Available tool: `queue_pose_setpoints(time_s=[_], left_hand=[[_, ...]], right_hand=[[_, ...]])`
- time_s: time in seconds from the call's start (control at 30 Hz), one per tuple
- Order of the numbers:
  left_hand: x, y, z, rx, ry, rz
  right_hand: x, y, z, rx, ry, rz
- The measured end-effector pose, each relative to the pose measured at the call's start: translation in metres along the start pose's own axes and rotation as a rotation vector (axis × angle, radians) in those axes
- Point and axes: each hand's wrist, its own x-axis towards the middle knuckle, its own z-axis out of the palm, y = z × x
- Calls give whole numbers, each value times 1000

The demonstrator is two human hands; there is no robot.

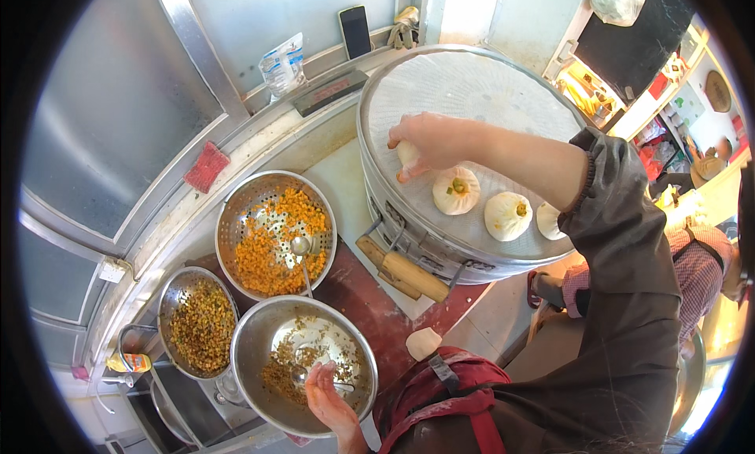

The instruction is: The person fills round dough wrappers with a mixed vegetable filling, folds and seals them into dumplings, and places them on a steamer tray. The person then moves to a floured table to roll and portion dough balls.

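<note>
My right hand [422, 144] reaches across the steamer and grips a pale filled bun [407, 153] at the left part of the top tier, just at or above the liner. Beside it on the white mesh liner [472, 88] sit a pleated bun with filling showing at its top [456, 190], a second one [508, 216] and a third [550, 221] partly hidden by my sleeve. My left hand [330, 398] hovers, palm turned up, over a steel bowl [367, 359] of minced filling. Under its fingers lies a metal spoon [299, 374]; the hand appears not to hold it.
A perforated bowl of orange filling [265, 262] holds a ladle [301, 246]; another holds mixed filling [203, 327]. Wooden handles [413, 274] jut from the steamer. A dough round [423, 343] lies by my apron. A phone [354, 32] leans on the sill. Another person [702, 265] is at right.
</note>
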Motion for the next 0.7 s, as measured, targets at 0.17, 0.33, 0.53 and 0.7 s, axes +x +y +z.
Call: queue_pose_setpoints(time_s=[0.17, 0.33, 0.53, 0.7], left_hand=[[-6, 1, -3, 5, -5, -21], [-2, 6, -4, 20, -67, 1], [28, 24, -73, 83, 114, 59], [68, 12, -68, 388, -30, -99]], right_hand=[[8, 4, 10, -84, -5, -60], [-11, 10, -22, 19, 361, -93], [-40, -134, -23, 393, 630, -353], [-68, -233, 208, 389, 550, -332]])
